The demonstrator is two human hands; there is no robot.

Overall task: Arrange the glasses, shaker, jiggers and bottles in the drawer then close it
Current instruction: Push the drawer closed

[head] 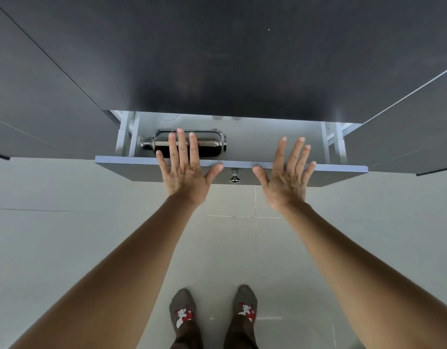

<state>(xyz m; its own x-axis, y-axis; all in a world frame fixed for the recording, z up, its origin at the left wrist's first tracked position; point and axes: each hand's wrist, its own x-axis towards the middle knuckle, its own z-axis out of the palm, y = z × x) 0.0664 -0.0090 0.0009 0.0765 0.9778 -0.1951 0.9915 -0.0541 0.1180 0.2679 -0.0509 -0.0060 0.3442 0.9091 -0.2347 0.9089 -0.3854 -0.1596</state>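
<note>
The drawer [330, 172] is pulled out only a little from under the dark countertop, with a metal knob [234, 177] on its front. A shiny steel shaker [210, 144] lies on its side inside at the left, cap pointing left. My left hand [184, 167] hovers flat with fingers spread over the drawer front and the shaker. Over the drawer front to the right of the knob, my right hand [288, 172] is spread flat as well. Neither hand holds anything. Faint round shapes [227, 118] show at the drawer's back under the counter; the rest of its contents is hidden.
The dark countertop [230, 59] fills the upper view and overhangs the drawer. Dark cabinet fronts [403, 142] flank the drawer on both sides. Below lies a pale tiled floor [66, 248], with my two socked feet [212, 313] standing close to the cabinet.
</note>
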